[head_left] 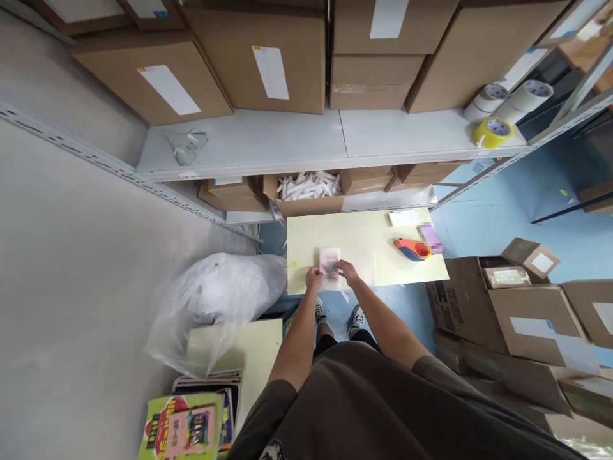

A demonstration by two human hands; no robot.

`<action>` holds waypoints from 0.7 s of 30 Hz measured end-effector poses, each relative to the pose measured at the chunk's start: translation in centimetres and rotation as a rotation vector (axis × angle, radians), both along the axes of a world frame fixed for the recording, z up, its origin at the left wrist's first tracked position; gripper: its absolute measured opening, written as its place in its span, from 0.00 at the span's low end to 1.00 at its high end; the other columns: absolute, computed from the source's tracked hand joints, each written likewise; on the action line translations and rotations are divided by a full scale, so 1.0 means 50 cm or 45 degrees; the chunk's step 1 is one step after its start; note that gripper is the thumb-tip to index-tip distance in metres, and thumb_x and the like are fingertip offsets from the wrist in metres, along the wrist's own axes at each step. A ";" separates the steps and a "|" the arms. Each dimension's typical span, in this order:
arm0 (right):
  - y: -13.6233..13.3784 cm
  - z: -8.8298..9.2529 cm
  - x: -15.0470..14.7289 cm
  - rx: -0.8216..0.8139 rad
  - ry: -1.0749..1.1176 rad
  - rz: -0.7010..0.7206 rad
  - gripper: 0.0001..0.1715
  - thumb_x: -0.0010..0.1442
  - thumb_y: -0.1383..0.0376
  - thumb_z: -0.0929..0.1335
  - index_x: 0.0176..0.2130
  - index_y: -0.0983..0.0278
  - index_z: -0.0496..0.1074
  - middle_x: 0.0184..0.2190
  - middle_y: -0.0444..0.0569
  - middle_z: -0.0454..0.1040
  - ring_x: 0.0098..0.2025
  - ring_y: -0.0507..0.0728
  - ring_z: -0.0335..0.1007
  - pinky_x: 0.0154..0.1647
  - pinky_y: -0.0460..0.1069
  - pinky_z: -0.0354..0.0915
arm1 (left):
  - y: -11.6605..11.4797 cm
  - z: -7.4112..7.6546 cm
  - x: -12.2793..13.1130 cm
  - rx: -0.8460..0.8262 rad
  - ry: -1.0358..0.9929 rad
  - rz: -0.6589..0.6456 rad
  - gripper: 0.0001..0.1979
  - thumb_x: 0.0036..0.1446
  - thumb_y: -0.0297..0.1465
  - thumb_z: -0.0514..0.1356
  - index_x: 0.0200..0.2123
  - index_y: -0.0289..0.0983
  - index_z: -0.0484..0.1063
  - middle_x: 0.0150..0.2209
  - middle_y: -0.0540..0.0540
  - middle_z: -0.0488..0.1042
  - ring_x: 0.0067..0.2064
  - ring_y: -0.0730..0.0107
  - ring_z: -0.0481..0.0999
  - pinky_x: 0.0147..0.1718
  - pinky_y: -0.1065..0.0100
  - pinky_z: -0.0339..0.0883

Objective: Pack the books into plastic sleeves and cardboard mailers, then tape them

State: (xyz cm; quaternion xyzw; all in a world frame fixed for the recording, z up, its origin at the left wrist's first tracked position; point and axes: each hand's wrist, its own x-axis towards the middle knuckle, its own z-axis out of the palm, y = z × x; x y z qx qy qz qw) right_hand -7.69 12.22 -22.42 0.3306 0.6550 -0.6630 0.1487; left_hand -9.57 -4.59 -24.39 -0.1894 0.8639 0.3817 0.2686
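Note:
A small pale, see-through plastic packet (pixel 330 254) with something darker in its middle lies over the front left part of the cream tabletop (pixel 364 243). Its contents are too blurred to name. My left hand (pixel 313 279) grips the packet's lower left edge with fingers closed. From the other side, my right hand (pixel 348 272) has its fingertips closed at the packet's right edge. Farther right on the table are an orange and blue tape dispenser (pixel 410 249), a blurred purple object (pixel 430 237) and a flat white stack (pixel 403 218).
Cardboard boxes (pixel 282 70) fill the shelf ahead, with glasses (pixel 188 147) and tape rolls (pixel 494 131) on its ledge. Below is an open box of white pieces (pixel 310 186). A plastic bag (pixel 220 294) bulges at left; more cartons (pixel 531 319) are stacked at right.

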 end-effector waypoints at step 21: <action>0.072 -0.014 0.064 -0.083 -0.078 -0.256 0.32 0.56 0.43 0.72 0.48 0.63 0.80 0.52 0.58 0.83 0.56 0.65 0.78 0.50 0.53 0.73 | 0.115 0.026 0.073 -0.070 0.325 -0.701 0.26 0.58 0.21 0.64 0.60 0.41 0.79 0.70 0.38 0.70 0.74 0.52 0.62 0.70 0.56 0.60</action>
